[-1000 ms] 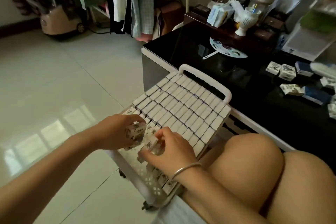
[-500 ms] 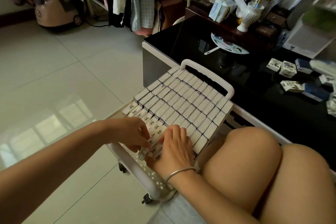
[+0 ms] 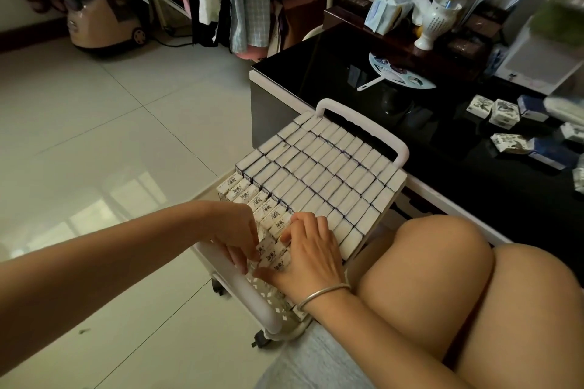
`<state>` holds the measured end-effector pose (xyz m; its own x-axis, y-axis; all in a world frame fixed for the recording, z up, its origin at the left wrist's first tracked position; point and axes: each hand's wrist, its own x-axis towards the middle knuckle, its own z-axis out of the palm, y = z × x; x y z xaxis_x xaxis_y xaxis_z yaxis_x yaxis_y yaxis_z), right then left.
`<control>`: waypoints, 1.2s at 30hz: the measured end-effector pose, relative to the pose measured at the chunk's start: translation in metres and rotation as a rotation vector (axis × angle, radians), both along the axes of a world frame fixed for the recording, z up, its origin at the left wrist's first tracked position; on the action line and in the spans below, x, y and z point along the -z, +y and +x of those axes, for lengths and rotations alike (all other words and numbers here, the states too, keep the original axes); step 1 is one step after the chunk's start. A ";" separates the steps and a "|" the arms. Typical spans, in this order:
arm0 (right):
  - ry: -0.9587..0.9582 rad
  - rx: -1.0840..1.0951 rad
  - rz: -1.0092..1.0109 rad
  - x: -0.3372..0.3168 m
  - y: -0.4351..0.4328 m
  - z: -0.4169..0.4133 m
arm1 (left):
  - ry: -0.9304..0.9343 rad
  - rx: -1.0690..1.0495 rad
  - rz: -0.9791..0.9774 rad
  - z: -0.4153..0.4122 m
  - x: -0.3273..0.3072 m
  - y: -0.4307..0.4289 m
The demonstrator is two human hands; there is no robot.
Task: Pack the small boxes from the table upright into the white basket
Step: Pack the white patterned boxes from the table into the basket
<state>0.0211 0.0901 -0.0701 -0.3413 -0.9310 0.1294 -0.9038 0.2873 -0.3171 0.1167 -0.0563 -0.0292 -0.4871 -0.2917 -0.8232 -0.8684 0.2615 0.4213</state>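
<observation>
Gripping a batch of small boxes (image 3: 274, 257) at the near end of the white basket (image 3: 245, 292), both hands on it. Our left hand (image 3: 235, 235) comes in from the left, fingers curled down, tips against the left side of the batch. Our right hand (image 3: 311, 257) meets it from the other side, with fingers bent over the box tops and thumb against the near face. The batch is pinched between the two hands, printed faces showing. How deep it sits we can't tell, since the hands cover it.

Just beyond the left fingertips, more printed boxes lean in a short row. Past our fingers the packed boxes (image 3: 319, 174) fill the basket in tight upright rows, plain ends up, out to the far handle (image 3: 363, 118).

There's a silver bracelet (image 3: 322, 292) on the right wrist. Our knee (image 3: 426, 262) is just right of the right hand, beside the basket.

Well beyond and right of the right hand is the black table (image 3: 316, 73), with loose boxes (image 3: 502, 112) lying on it, well apart from the basket. A fan (image 3: 398, 76) lies on the table past the far handle.
</observation>
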 end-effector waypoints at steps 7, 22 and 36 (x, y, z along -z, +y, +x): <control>0.019 -0.010 -0.014 0.001 0.000 0.000 | 0.014 -0.064 0.042 -0.002 0.003 -0.003; -0.424 0.040 -0.122 -0.026 0.007 -0.045 | 0.091 0.259 -0.506 0.002 -0.015 -0.002; -0.458 0.523 -0.412 -0.066 0.086 -0.236 | 0.899 0.216 -0.378 -0.217 -0.022 0.114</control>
<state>-0.2146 0.1757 -0.0039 -0.8220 -0.5438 0.1692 -0.4392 0.4163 -0.7961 -0.1002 0.0576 -0.0073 -0.9569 -0.2904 0.0066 -0.1856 0.6287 0.7552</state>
